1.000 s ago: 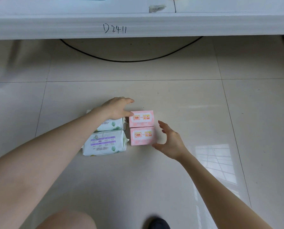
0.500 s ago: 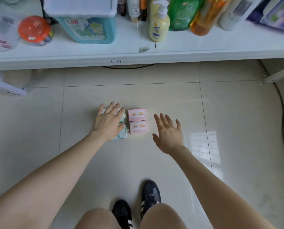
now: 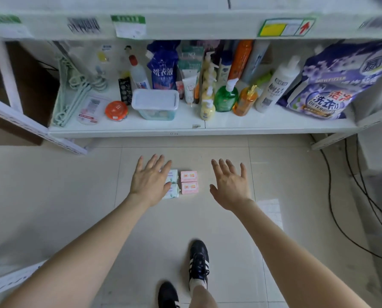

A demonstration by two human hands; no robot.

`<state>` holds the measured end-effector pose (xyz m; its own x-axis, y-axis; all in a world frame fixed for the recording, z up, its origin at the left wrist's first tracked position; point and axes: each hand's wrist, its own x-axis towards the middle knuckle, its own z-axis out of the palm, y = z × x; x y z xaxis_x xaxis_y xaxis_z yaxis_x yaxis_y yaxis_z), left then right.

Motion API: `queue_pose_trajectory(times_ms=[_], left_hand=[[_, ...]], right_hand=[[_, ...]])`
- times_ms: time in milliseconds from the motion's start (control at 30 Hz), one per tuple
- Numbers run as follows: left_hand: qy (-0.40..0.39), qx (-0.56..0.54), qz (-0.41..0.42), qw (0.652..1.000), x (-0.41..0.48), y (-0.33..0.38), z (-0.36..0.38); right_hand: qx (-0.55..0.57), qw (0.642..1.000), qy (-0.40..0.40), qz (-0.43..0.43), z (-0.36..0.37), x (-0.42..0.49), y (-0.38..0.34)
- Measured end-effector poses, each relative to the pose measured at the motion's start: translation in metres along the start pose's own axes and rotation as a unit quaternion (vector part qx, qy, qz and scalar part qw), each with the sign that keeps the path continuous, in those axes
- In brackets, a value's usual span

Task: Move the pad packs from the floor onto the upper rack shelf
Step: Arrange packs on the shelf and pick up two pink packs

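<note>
Two pink pad packs (image 3: 189, 182) lie side by side on the tiled floor, one behind the other. Two white-and-green pad packs (image 3: 172, 184) lie just left of them, partly hidden by my left hand (image 3: 150, 180). That hand hovers above them with fingers spread and holds nothing. My right hand (image 3: 229, 184) is spread open to the right of the pink packs, apart from them. The upper rack shelf (image 3: 185, 25) runs across the top of the view, its front edge carrying labels.
The lower shelf (image 3: 208, 127) is crowded with bottles, a lidded tub (image 3: 155, 103), detergent bags (image 3: 332, 85) and green hangers (image 3: 74, 85). Black cables (image 3: 341, 207) trail on the floor at right. My shoes (image 3: 198, 263) stand behind the packs.
The view has risen and pulled back from the floor. Both hands have lifted off the packs and spread open; all packs stay on the floor.
</note>
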<state>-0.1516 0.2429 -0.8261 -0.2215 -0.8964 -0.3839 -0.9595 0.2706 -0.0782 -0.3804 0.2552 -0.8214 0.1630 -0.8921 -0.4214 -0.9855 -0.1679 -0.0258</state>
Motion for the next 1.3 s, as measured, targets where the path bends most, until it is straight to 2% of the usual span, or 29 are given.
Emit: queue_pose_trajectory(times_ms=[233,567,833,1300], left_hand=[[0.044,0.024,-0.002,0.999,-0.072,-0.010,-0.122],[0.187,0.055,-0.011,0.981,-0.167,-0.025,-0.267],[0.299,0.051,-0.044,0.952,-0.216,-0.049,-0.372],[0.431,0.073,-0.071,0.897,-0.263,-0.113,-0.514]], right_hand=[[0.006,0.996,0.091,0.019,-0.116,-0.074,-0.016],[-0.005,0.970,0.244,0.006,-0.261,-0.169,-0.045],[-0.018,0.942,0.335,-0.010,-0.368,-0.208,-0.061],[-0.033,0.878,0.476,-0.027,-0.512,-0.240,-0.100]])
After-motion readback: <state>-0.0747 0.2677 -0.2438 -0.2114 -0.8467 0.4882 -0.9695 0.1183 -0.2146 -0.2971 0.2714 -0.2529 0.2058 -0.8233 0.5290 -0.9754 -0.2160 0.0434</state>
